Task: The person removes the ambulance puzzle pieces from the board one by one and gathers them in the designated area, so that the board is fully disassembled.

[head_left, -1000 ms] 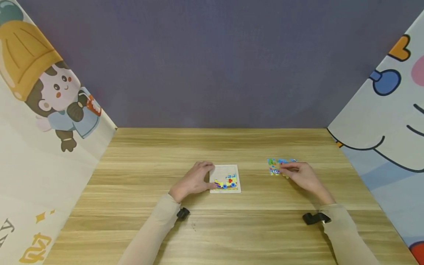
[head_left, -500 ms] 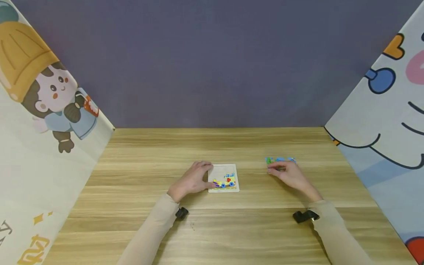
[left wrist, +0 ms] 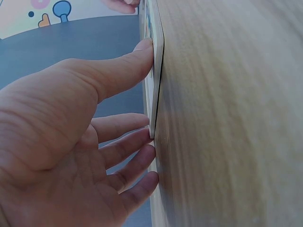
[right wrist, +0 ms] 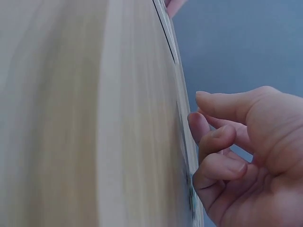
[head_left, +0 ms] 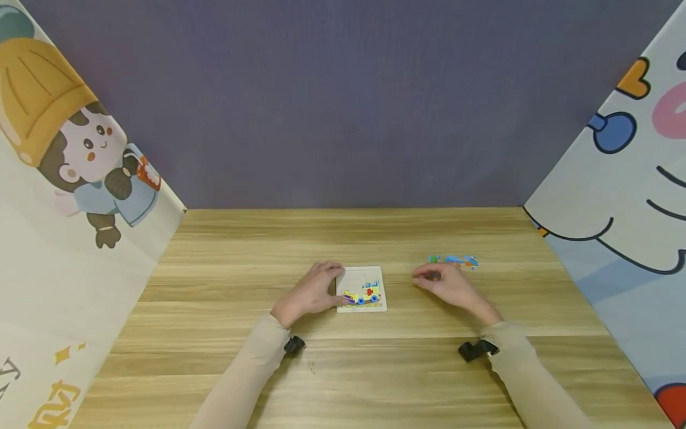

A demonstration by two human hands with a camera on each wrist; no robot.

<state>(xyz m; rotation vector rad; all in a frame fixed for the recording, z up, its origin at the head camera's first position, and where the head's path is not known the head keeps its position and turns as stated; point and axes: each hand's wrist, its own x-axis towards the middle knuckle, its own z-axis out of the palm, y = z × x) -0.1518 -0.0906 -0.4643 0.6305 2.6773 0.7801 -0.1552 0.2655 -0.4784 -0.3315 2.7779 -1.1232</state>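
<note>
A square white jigsaw board (head_left: 355, 277) lies flat at mid-table, a yellow and blue vehicle picture filling its lower right part. Beside it my left hand (head_left: 313, 292) rests with its fairly straight thumb on the board's face and the other fingers at its left edge, as the left wrist view confirms. My right hand (head_left: 447, 286) hovers low between the board and a row of loose jigsaw pieces (head_left: 454, 260). In the right wrist view its thumb and index tips (right wrist: 200, 97) are close together, other fingers curled. I cannot tell whether a piece is between them.
The wood-grain table (head_left: 321, 369) runs back to a dark blue-grey wall (head_left: 354, 107). Cartoon-printed side panels (head_left: 145, 232) flank it left and right. Dark bands with small devices (head_left: 479, 350) are worn on both wrists.
My right hand has moved left, from over the loose pieces toward the board, uncovering the row's right end. The left hand has stayed on the board.
</note>
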